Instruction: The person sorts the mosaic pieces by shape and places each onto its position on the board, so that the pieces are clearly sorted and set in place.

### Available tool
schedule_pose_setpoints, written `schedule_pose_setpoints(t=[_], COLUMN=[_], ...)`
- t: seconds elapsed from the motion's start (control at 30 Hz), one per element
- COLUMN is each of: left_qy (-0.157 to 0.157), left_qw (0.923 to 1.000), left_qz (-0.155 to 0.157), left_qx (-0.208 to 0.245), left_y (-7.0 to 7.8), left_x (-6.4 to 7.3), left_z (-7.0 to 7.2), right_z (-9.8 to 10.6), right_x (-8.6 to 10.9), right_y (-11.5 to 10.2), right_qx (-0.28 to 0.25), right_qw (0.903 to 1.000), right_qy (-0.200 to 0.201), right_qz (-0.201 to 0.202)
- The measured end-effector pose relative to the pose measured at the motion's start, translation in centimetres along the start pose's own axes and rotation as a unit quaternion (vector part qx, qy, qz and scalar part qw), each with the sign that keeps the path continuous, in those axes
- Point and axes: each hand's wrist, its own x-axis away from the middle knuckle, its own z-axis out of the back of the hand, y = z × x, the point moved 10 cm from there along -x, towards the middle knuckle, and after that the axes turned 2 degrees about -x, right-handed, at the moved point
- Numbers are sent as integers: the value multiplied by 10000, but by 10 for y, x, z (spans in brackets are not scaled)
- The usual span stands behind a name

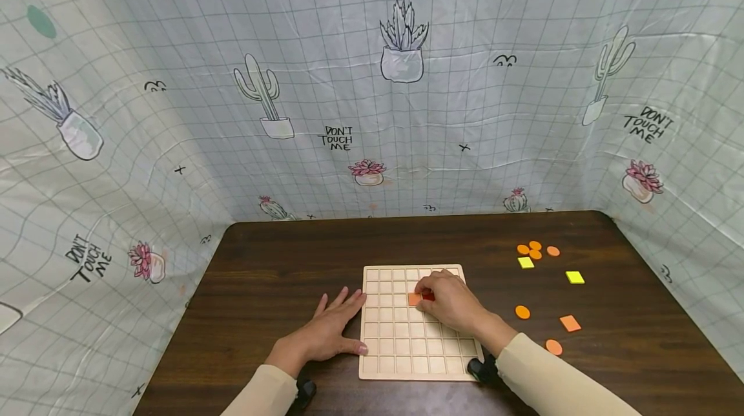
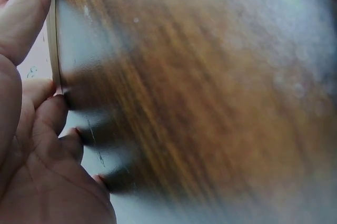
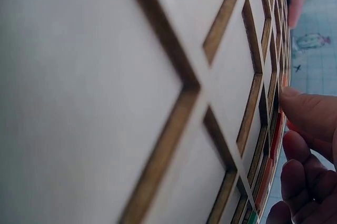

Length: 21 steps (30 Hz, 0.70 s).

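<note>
While the right hand lies nearer, a flat orange square tile is pinched leftward of its knuckles. The left hand is outspread.

Left wrist view: blurred, glare-washed tabletop

Cactus-print sheet around dark table

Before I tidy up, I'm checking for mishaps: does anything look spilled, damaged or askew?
Nothing stands out: the board lies flat on the table, and the loose orange and yellow pieces beside it show no visible damage. The right hand hides part of the board.
</note>
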Motion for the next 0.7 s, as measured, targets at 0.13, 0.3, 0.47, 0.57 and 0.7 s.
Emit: schedule_pose_setpoints(t=[0.13,0.3,0.47,0.57,0.7], left_qy=[3,-3,8,32,29], left_qw=[10000,10000,10000,10000,10000], left_qz=[19,15,6,8,16], left_qx=[-15,-5,6,-6,0], left_y=[0,0,-1,-2,-3], left_x=[0,0,1,2,2], left_z=[0,-1,-1,-1,-2], right_z=[0,0,3,4,6], right_x=[0,1,2,2,3], right_y=[0,1,3,3,5], right_qx=[-19,6,29,-50,-82], right_qw=[10000,10000,9999,9998,9996], right_qy=[3,12,104,151,240], right_qz=[-11,-7,-31,-81,-150])
